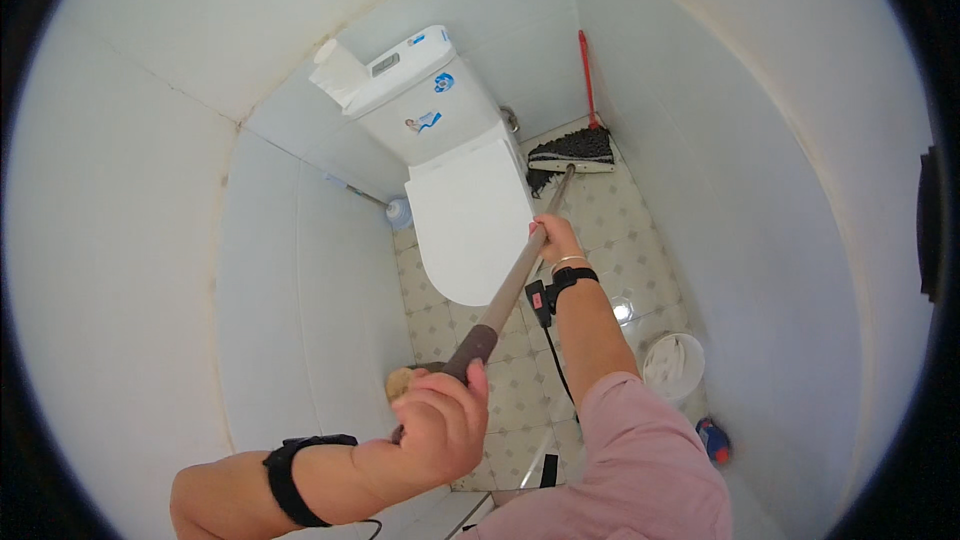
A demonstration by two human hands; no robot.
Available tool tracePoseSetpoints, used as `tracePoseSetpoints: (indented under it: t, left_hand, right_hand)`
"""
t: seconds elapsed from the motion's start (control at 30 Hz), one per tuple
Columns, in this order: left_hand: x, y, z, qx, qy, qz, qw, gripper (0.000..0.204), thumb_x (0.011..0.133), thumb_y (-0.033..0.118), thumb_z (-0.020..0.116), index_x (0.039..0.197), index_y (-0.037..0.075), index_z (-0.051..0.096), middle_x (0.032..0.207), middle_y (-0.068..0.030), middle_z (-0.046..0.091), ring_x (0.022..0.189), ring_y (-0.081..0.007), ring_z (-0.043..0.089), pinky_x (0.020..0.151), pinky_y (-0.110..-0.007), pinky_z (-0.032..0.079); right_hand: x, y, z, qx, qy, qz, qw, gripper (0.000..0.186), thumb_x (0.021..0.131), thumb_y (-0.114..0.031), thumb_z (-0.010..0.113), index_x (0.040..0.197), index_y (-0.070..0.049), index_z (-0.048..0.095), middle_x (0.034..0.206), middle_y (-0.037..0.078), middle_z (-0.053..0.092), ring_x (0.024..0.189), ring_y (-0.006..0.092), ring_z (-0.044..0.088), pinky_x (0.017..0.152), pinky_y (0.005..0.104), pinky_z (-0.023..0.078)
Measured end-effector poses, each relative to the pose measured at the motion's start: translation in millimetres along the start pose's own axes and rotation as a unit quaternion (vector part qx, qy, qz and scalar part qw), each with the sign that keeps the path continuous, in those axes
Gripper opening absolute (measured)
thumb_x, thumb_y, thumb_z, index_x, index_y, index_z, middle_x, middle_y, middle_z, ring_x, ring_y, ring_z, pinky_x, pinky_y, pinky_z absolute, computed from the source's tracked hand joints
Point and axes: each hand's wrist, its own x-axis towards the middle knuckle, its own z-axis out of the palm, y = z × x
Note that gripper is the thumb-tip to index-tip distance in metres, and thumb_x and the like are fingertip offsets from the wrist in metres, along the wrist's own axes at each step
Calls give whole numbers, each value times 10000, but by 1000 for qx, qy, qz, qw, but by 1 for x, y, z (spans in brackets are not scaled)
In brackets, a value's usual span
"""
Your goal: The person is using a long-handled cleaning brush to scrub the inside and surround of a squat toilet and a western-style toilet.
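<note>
Mop head (570,150) lies on the tiled floor (605,230) in the far right corner; mopping seems under way, though what is done or left cannot be told. Left hand's grip (440,415) wraps the handle's dark end (470,351), right hand's grip (560,237) its shaft (515,280). White bin (702,358) holds pale crumpled material (668,362); the toilet lid (470,225) is down, hiding what is inside

The head camera looks from the person's head, steeply down and forward to the toilet (472,220) and the tiled floor (615,235). The left hand (440,425) is very near to the lens, the right hand (558,239) somewhat farther; the walls (745,190) appear curved.
</note>
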Motion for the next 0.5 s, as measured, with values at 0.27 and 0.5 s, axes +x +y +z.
tracePoseSetpoints:
  t: [0.27, 0.5]
  left_hand:
    - [-7, -24, -36, -112, -6, -46, 993, 161, 683, 110, 594, 822, 46, 643, 556, -135, 529, 455, -197, 437, 416, -312, 319]
    - [-11, -19, -112, -137, -25, -58, 989, 148, 694, 109, 582, 807, 42, 648, 584, -142, 528, 484, -203, 437, 422, -291, 297]
  right_hand:
    - [-53, 4, -12, -35, -10, -5, 999, 212, 800, -67, 509, 968, 48, 451, 844, 124, 520, 752, 210, 577, 589, 311, 478]
    - [-123, 30, -53, -34, -34, -11, 999, 208, 799, -70, 507, 960, 44, 442, 886, 131, 507, 759, 204, 578, 541, 312, 469]
